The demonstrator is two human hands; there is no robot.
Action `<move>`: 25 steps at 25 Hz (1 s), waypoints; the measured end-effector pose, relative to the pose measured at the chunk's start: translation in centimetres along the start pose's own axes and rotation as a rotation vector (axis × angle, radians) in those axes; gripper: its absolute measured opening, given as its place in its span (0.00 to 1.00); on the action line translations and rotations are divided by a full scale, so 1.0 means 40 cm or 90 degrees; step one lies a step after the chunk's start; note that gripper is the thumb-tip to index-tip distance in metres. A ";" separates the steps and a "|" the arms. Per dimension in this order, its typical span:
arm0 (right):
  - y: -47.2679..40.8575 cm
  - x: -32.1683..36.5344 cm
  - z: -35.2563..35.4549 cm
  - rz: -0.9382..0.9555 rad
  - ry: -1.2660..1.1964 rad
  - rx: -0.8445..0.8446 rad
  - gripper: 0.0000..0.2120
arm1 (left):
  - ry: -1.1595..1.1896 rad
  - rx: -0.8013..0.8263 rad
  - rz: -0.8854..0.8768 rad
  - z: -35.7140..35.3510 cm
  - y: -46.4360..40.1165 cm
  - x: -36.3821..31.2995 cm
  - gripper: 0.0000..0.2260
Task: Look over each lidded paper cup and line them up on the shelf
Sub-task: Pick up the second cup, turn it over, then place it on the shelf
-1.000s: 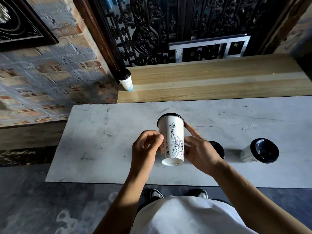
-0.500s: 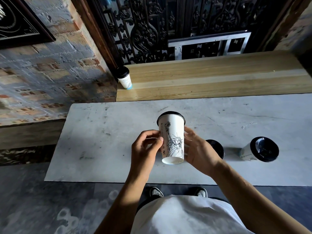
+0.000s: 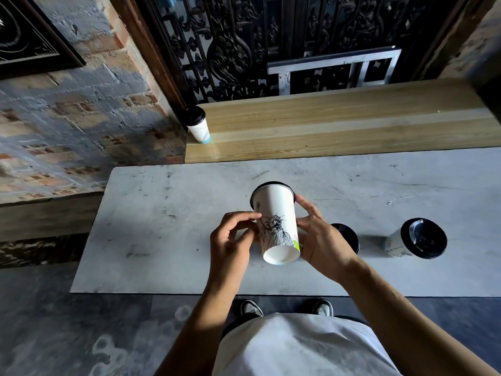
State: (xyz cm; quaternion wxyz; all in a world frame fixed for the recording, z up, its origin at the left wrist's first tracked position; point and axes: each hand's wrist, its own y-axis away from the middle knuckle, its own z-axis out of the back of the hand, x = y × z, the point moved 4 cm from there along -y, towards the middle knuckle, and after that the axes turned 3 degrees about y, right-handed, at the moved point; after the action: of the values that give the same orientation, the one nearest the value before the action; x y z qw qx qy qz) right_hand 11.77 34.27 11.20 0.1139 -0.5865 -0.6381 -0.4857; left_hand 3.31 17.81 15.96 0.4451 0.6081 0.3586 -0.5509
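A white paper cup (image 3: 276, 226) with a black lid and a statue drawing is held above the grey table (image 3: 162, 226), tilted with its base toward me. My left hand (image 3: 233, 242) pinches its left side and my right hand (image 3: 320, 240) grips its right side. A second cup (image 3: 348, 236) stands on the table behind my right hand, only its black lid showing. A third lidded cup (image 3: 417, 238) stands further right. One lidded cup (image 3: 198, 128) stands at the left end of the wooden shelf (image 3: 339, 131).
A brick wall (image 3: 67, 118) runs along the left. A dark carved screen (image 3: 271, 36) with a metal frame (image 3: 333, 69) rises behind the shelf. My shoes (image 3: 252, 308) show below the table's near edge.
The cup has turned between my fingers, bringing the statue drawing round to face me, and its base has tipped further toward me. The other cups have not moved.
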 end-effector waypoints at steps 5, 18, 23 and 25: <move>0.003 0.001 0.001 -0.002 0.000 -0.014 0.26 | 0.026 -0.015 0.044 -0.007 0.001 0.005 0.07; 0.005 -0.010 -0.001 -0.037 -0.003 0.025 0.31 | 0.026 0.028 0.055 -0.012 0.008 0.009 0.06; 0.006 0.002 -0.009 -0.007 -0.015 0.024 0.29 | 0.009 0.029 0.049 -0.006 0.007 0.011 0.12; 0.010 0.008 -0.009 -0.009 -0.020 0.004 0.31 | 0.004 0.022 0.051 -0.005 0.007 0.010 0.14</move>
State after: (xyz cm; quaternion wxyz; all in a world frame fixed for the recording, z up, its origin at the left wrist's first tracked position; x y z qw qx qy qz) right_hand 11.87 34.13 11.80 0.1023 -0.5893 -0.6456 -0.4748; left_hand 3.70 17.86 15.59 0.4552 0.6310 0.3260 -0.5370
